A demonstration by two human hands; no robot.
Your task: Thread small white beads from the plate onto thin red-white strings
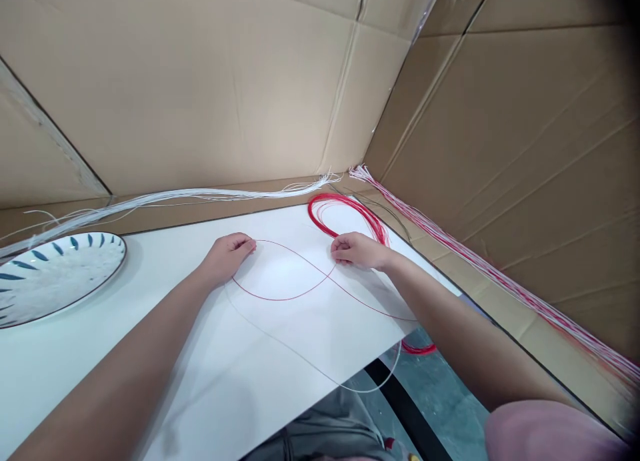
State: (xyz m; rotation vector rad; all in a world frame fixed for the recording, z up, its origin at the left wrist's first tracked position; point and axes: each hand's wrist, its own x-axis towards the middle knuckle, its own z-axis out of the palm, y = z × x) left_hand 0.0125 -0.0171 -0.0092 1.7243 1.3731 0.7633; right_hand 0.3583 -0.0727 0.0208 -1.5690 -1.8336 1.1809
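Observation:
Over the white board, my left hand pinches a thin red cord near its fingertips. The cord makes a loop and crosses itself left of my right hand, whose closed fingers hold another part of it. One length of the red cord runs on under my right forearm. A thin white cord curves from near my left hand, past the board's front edge. Just behind my right hand lies a coil of red cord.
An oval plate with blue marks sits at the left. Bundled white cords lie along the back cardboard wall; red and white cords run along the right side. More red cord shows below the board's front edge.

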